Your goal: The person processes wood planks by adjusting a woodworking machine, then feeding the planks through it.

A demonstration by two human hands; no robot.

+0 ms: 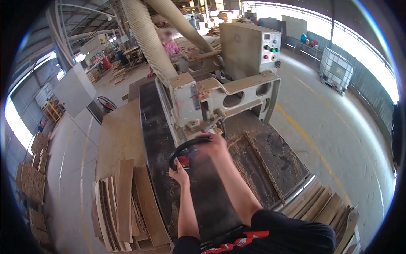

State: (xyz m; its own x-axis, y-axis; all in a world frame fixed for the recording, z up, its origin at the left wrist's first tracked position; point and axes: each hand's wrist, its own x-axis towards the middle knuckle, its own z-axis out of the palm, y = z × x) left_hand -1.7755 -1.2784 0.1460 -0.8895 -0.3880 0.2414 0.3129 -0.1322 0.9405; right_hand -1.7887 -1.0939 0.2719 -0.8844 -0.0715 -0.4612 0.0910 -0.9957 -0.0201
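A black handwheel [182, 147] with a red part near its middle is mounted on the woodworking machine [186, 95], over the dark machine bed [203, 190]. On the rim's near left side, my left hand [180, 172] is closed, its thumb pointing up along the rim. At the upper right of the wheel, my right hand [215, 146] is closed on the rim, partly blurred by motion. A narrow wood strip [265, 168] and sawdust lie on the bed to the right of my right forearm.
Stacked boards [122, 207] stand left of the bed, more boards [325, 207] to its right. A control box [249, 48] with buttons and a thick ribbed hose [148, 40] rise behind. Beyond the machine is a person in pink [171, 47]. A caged white tank [336, 70] stands far right.
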